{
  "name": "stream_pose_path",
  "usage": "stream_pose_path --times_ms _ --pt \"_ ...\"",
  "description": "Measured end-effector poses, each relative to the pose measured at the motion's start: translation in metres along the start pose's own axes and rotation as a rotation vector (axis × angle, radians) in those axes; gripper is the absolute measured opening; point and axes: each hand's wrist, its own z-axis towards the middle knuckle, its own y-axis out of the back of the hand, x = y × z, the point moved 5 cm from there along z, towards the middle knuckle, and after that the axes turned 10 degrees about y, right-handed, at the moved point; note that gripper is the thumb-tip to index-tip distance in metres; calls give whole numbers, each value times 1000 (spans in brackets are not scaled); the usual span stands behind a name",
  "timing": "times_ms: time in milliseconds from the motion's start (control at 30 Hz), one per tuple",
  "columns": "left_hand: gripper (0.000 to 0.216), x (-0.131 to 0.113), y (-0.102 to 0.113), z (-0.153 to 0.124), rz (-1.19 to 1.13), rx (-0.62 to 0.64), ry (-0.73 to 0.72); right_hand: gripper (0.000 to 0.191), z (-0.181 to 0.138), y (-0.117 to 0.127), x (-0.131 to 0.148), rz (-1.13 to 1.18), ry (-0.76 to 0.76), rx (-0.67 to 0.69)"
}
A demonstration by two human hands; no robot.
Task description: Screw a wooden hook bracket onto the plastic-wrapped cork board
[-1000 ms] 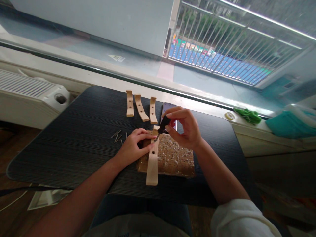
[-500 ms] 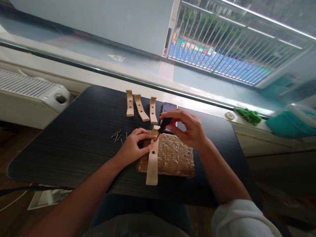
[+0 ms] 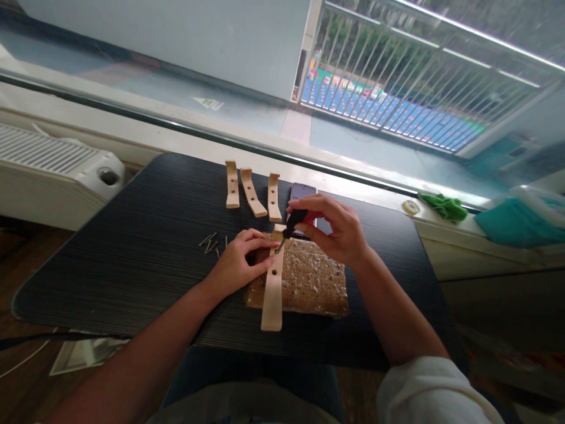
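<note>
My right hand [image 3: 338,231] pinches the black handle of a small screwdriver [image 3: 290,226], its tip down at the upper hole of a curved wooden hook piece [image 3: 273,290]. That piece lies lengthwise over a brown perforated board [image 3: 313,281] on the dark table [image 3: 132,247]. My left hand [image 3: 236,263] is curled, fingertips pressed on the wooden piece and the board's left edge beside the screwdriver tip. Whether a screw sits under the tip is hidden.
Three more wooden hook pieces [image 3: 251,191] lie in a row at the table's far side, a phone [image 3: 301,192] beside them. Several loose screws [image 3: 212,243] lie left of my left hand. A white radiator [image 3: 53,165] stands left; green cloth [image 3: 445,207] and tape roll [image 3: 411,206] rest on the sill.
My right hand has turned on the screwdriver handle, the wrist dropping lower and to the right. My left hand and the wooden piece have stayed in place.
</note>
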Motion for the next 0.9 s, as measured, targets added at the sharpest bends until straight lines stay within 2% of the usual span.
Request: stream_pose_path --times_ms 700,900 --pt "25 2 -1 0 9 1 0 31 -4 -5 -8 34 -5 -94" --pt "25 2 -1 -1 8 3 5 32 -7 -9 -10 63 -78 -104"
